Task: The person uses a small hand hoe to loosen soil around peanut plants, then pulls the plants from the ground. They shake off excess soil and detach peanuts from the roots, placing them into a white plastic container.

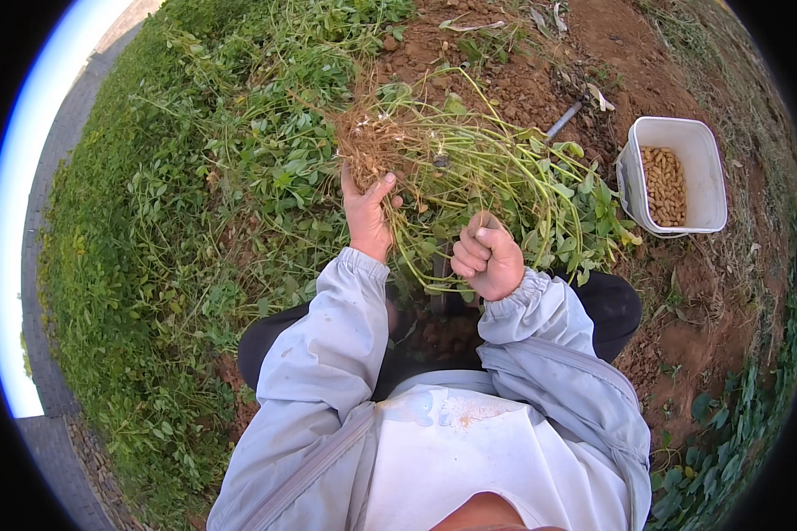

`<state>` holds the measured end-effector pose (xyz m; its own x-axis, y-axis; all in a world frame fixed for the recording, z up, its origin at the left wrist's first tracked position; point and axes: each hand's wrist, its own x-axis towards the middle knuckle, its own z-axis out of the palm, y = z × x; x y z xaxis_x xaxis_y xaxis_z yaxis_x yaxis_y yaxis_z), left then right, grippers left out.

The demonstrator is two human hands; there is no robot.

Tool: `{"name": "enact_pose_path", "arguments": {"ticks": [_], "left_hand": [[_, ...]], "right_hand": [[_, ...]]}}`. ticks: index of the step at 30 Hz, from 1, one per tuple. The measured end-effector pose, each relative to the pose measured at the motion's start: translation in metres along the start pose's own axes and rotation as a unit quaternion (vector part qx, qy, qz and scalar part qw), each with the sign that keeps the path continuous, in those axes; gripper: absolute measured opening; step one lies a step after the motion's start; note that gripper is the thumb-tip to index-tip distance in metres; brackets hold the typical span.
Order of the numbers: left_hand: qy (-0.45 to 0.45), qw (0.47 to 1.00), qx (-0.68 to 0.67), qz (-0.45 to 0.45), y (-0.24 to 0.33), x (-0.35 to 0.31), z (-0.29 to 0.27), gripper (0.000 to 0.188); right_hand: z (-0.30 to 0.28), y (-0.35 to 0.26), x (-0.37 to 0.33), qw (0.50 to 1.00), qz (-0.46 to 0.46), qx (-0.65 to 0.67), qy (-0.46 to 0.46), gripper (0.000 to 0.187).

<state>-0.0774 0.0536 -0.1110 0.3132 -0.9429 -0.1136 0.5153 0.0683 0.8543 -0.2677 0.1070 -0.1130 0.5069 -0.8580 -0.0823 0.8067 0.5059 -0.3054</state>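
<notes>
uprooted plants [514,159] lie across the space in front of the person's knees, held by the left hand, their leafy tops trailing off to the right. closest in are a white shirt [447,456], smudged at its middle, and pale grey sleeves [323,323] ending in gathered cuffs. the dark-clad knees [617,310] are spread wide, which seems to leave both arms room between them.

the left hand [368,217] grips the bunch at its root end, thumb and fingers closed about it, probably because the whole bunch can be steadied from there; tangled brown roots [367,137] stick out beyond the fingertips. the right hand [489,257] is closed too, fingers curled and thumb against the forefinger, just beside the stems; whether it pinches anything small, i cannot tell.

farther out, to the right, a squarish white bucket [707,181] stands on the ground, its mouth facing up, likely placed there to be handy to the right arm. tan pods [664,186] that look like peanuts cover its bottom; how deep they lie is hard to judge. past the plants, a grey metal handle [564,120] rests on loose reddish soil [509,102]. leafy green growth [133,186] spreads at left, with a grey brick-like surface [53,451] beyond it.
</notes>
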Motion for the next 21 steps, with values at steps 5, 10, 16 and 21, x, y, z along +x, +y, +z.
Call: {"name": "enact_pose_path", "arguments": {"ticks": [5,10,16,21], "left_hand": [[0.005,1.0,0.013,0.001,0.0,0.0,0.0,0.079],[0.042,0.988,0.149,0.022,0.001,-0.01,0.02,0.077],[-0.09,0.765,0.636,0.045,0.049,-0.062,0.035,0.062],[-0.211,0.853,0.473,0.058,0.058,-0.077,0.047,0.04]], "right_hand": [[0.0,-0.002,-0.002,0.999,0.033,0.002,-0.001,0.005],[-0.003,0.001,0.0,0.997,-0.03,-0.029,0.072,0.01],[-0.001,-0.008,0.007,0.904,-0.173,-0.375,0.113,0.026],[0.025,-0.009,0.003,0.846,-0.15,-0.503,0.1,0.037]]}}
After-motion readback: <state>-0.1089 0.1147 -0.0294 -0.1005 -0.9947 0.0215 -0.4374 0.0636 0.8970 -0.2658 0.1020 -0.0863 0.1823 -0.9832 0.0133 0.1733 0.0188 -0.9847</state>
